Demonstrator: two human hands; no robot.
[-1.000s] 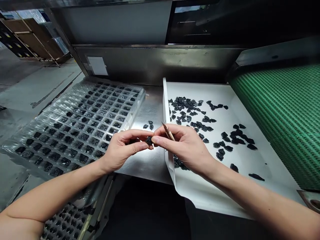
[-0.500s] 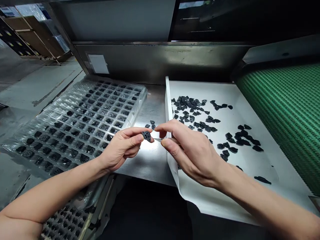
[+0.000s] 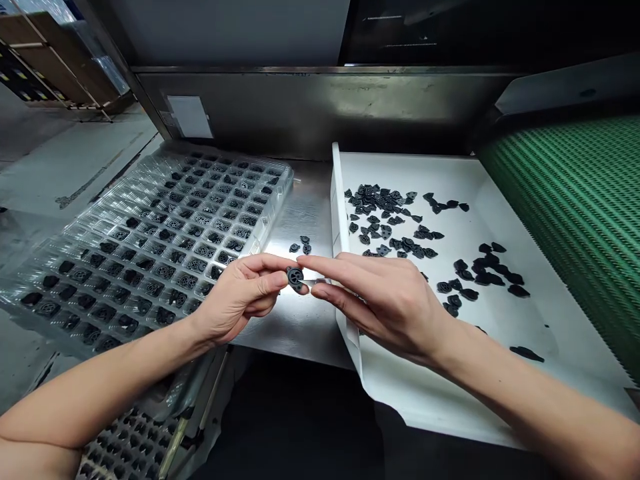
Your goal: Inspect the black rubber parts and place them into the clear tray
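Note:
My left hand (image 3: 245, 293) pinches a small black part (image 3: 295, 276) between thumb and fingers. The part has a round, spoked face and a tab at its lower end, and is held up above the metal table. From the right comes my right hand (image 3: 370, 293), its index finger and thumb stretched out and apart. The index fingertip is at the part's upper edge; the thumb tip lies below and to the right. A pale sliver shows between those two fingers; I cannot tell whether it is an object or the background. Several similar black parts (image 3: 306, 248) lie on the table behind.
To the left stands a stack of clear plastic trays (image 3: 273, 207), black parts in many pockets. A white tray (image 3: 425, 400) with scattered black parts (image 3: 380, 200) is at the right, beside a green mesh belt (image 3: 575, 200). A metal panel (image 3: 300, 110) rises behind.
My right hand has moved slightly left to the black part, its index finger straighter and its thumb farther from it. My left hand keeps its pinch. The camera view has shifted a little.

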